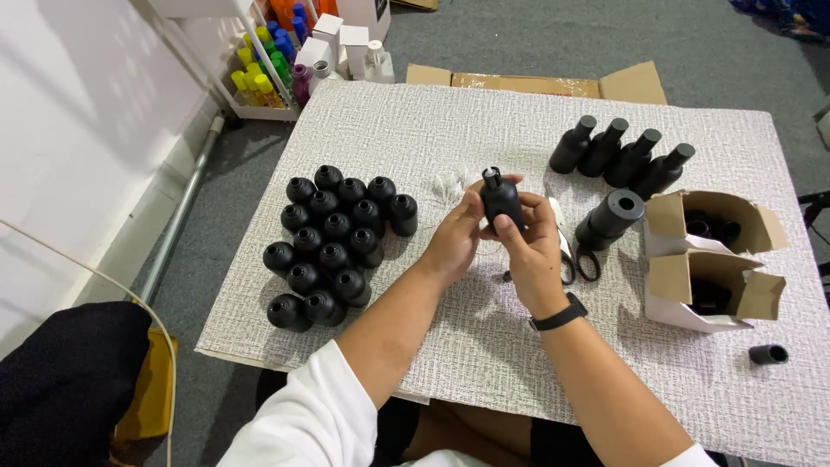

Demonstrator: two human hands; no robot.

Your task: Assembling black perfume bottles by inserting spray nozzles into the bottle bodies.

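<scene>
1. at far left, a cluster of uncapped black bottles (335, 246) stands on the textured white table mat (450, 130).
2. at centre, the person's left hand (454, 238) and right hand (529, 246) are both closed around one black bottle (501, 203), held upright above the mat, with a pale plug (492, 173) at its neck.
3. doing this well likely means bracing the body firmly with the right hand while the left fingers press the plug in squarely, not tilted.
4. just right, scissors (572, 255) lie beside a black tube (610, 218).
5. farther right, four capped bottles (621, 156) lean in a row; two open cartons (713, 259) sit near a loose cap (768, 354).
</scene>
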